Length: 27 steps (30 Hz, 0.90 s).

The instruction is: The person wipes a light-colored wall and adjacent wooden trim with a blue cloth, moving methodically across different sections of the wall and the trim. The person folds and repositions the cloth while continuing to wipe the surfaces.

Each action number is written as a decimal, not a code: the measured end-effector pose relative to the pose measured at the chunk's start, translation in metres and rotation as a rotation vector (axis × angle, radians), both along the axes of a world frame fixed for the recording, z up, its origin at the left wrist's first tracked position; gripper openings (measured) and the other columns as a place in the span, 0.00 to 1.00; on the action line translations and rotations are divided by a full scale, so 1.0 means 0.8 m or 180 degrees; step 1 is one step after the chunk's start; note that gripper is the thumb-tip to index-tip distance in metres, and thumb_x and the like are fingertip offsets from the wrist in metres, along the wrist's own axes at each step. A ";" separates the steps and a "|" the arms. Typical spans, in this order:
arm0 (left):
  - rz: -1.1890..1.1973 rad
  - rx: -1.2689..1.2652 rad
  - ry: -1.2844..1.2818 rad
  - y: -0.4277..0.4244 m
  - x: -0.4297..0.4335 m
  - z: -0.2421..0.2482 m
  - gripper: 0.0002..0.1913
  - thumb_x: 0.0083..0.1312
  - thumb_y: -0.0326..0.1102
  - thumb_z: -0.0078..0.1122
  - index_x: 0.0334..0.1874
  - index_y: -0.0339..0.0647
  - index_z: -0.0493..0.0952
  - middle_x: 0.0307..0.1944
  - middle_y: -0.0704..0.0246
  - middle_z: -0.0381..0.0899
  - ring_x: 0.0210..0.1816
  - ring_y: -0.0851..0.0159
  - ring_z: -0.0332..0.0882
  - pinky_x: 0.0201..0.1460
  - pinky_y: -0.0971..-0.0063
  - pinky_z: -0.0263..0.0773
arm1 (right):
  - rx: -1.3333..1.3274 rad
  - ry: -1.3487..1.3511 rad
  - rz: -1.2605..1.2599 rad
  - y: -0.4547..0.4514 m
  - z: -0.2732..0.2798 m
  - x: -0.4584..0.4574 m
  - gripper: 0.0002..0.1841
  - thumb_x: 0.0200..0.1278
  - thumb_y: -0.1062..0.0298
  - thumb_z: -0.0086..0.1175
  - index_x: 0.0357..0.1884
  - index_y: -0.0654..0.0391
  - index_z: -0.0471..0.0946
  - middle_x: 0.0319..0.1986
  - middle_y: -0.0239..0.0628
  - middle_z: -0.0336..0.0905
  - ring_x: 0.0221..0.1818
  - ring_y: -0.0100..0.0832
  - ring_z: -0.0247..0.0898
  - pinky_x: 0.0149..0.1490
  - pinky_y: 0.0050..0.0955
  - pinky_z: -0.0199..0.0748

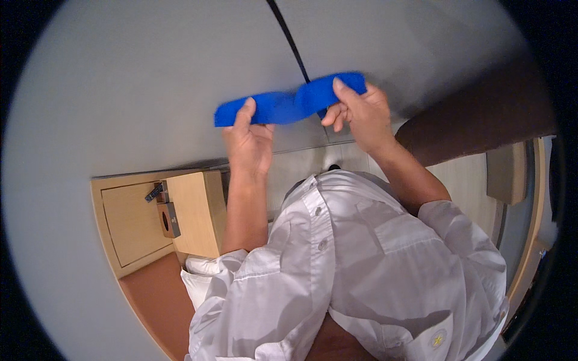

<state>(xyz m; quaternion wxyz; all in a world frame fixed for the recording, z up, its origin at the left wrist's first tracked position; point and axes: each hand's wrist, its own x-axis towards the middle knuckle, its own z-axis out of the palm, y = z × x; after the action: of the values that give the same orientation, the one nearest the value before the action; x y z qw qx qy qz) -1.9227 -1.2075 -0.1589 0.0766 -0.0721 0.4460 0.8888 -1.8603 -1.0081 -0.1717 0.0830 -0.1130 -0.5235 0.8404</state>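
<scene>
A bright blue strip (280, 101), apparently cloth or another soft flat material, stretches between my two hands in front of a grey wall. It dips and bends near its middle. My left hand (248, 144) grips it toward the left end, thumb on the near face and fingers behind. Near the right end, my right hand (365, 117) pinches it with the thumb in front, while some fingers curl below the strip. Behind the strip, a narrow black line (289, 36) runs down the wall; part of it is covered.
At left, a light wooden cabinet (192, 212) stands by a tissue box (169, 221) and a remote control (155, 192). Below are a brown padded panel (158, 298) and white bedding (198, 275). Dark brown fabric (478, 113) hangs at right above a pale floor (460, 194).
</scene>
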 end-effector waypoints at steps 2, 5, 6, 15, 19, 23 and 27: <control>-0.0083 -0.0057 0.0334 0.011 0.003 0.024 0.08 0.68 0.29 0.65 0.47 0.42 0.77 0.46 0.65 0.81 0.50 0.60 0.81 0.58 0.56 0.77 | 0.0129 0.0393 -0.0215 0.010 0.020 0.000 0.18 0.74 0.57 0.57 0.35 0.64 0.81 0.25 0.39 0.84 0.21 0.24 0.79 0.24 0.20 0.72; -0.0147 -0.0352 0.0479 0.029 0.008 0.039 0.11 0.68 0.29 0.65 0.50 0.41 0.77 0.46 0.68 0.80 0.48 0.63 0.80 0.55 0.59 0.77 | 0.0690 0.0414 -0.0655 0.009 0.032 0.002 0.14 0.71 0.60 0.62 0.34 0.62 0.83 0.24 0.37 0.84 0.21 0.22 0.79 0.24 0.20 0.72; -0.0132 -0.0451 0.0447 0.038 0.012 0.035 0.10 0.67 0.28 0.66 0.49 0.41 0.77 0.45 0.68 0.81 0.47 0.63 0.80 0.53 0.60 0.77 | 0.0734 0.0393 -0.0743 0.007 0.031 0.004 0.11 0.68 0.62 0.65 0.35 0.61 0.84 0.25 0.34 0.85 0.22 0.23 0.80 0.26 0.21 0.74; -0.0556 -0.1237 -0.0243 0.092 0.018 -0.054 0.10 0.67 0.29 0.67 0.47 0.34 0.79 0.44 0.66 0.82 0.44 0.65 0.80 0.47 0.66 0.76 | 0.1138 -0.0347 -0.1186 0.045 -0.074 0.021 0.14 0.68 0.62 0.60 0.31 0.64 0.81 0.23 0.38 0.83 0.21 0.29 0.80 0.28 0.27 0.77; -0.1047 -0.1099 -0.0453 0.125 0.026 -0.063 0.11 0.65 0.33 0.70 0.44 0.34 0.79 0.42 0.66 0.81 0.43 0.65 0.79 0.45 0.66 0.76 | 0.0468 -0.0636 -0.1849 0.076 -0.100 0.027 0.17 0.68 0.61 0.58 0.27 0.66 0.79 0.18 0.42 0.80 0.16 0.34 0.77 0.27 0.29 0.75; -0.1109 -0.1001 -0.0187 0.158 0.029 -0.030 0.09 0.67 0.29 0.67 0.45 0.36 0.77 0.43 0.66 0.81 0.43 0.64 0.81 0.48 0.64 0.80 | 0.0492 -0.0558 -0.2649 0.123 -0.053 0.038 0.21 0.69 0.60 0.59 0.20 0.61 0.72 0.14 0.45 0.74 0.17 0.38 0.78 0.27 0.34 0.75; -0.0844 -0.0489 0.0358 0.150 0.027 0.020 0.08 0.68 0.30 0.66 0.43 0.39 0.77 0.40 0.68 0.81 0.41 0.66 0.81 0.46 0.65 0.80 | 0.0970 0.0556 -0.2317 0.136 0.015 0.041 0.17 0.70 0.67 0.59 0.23 0.68 0.80 0.19 0.46 0.80 0.17 0.35 0.78 0.24 0.30 0.75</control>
<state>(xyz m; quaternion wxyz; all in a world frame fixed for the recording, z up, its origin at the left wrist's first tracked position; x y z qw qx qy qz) -1.9014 -1.0874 -0.1433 0.1625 0.0317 0.5218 0.8368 -1.8277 -0.8991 -0.1596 0.4351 -0.2056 -0.5589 0.6753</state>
